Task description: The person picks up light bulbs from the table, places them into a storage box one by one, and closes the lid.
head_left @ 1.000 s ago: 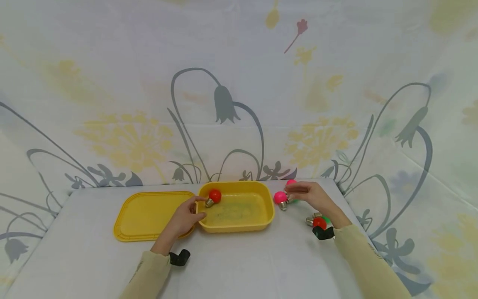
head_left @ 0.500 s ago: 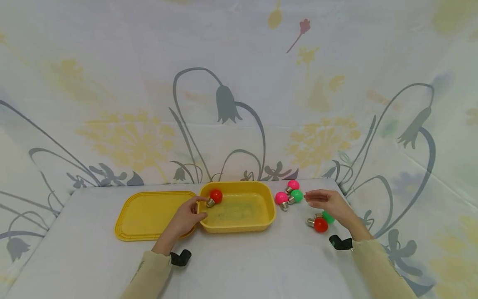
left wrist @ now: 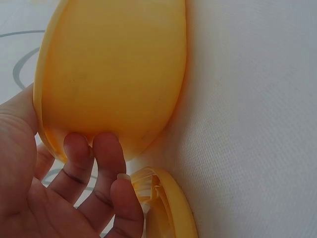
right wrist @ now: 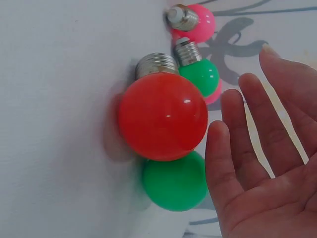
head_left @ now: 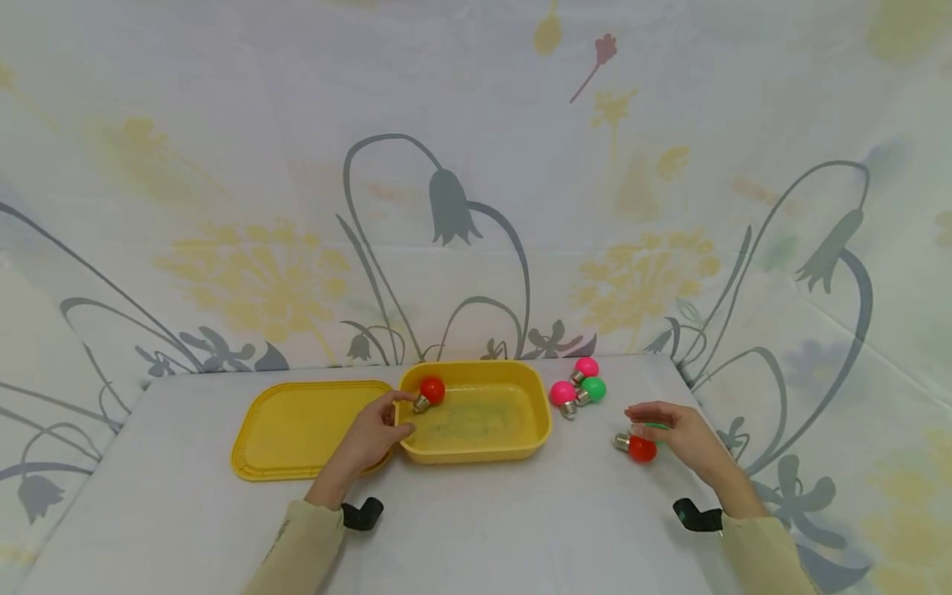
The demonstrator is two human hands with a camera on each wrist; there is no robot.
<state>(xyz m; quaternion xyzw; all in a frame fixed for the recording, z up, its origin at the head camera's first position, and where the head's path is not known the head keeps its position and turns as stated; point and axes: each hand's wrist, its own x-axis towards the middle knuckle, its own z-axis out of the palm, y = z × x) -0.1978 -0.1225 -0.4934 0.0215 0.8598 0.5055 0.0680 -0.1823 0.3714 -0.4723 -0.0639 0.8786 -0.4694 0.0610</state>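
Observation:
My left hand [head_left: 372,434] grips the left end of a yellow plastic container [head_left: 476,455], its fingers against the outside wall in the left wrist view. Inside that container, beside my fingers, lies a red light bulb [head_left: 432,389] with a metal screw base. Over on the right, my right hand [head_left: 687,438] hovers with fingers extended and nothing in its grasp. Just below and left of it, another red light bulb [right wrist: 163,116] rests on the table, with a green light bulb [right wrist: 176,183] beside it. In the head view my fingers partly hide that green bulb.
A flat yellow lid [head_left: 305,430] lies left of the container, partly behind my left hand. Right of the container sit a pink bulb [head_left: 562,393], a second pink bulb [head_left: 587,368] and a green bulb [head_left: 593,388], grouped closely. A flower-printed cloth [head_left: 476,207] hangs behind the table.
My right hand has drawn back from the pink and green bulbs, moving right and toward me to the red and green pair. The left hand stays on the container.

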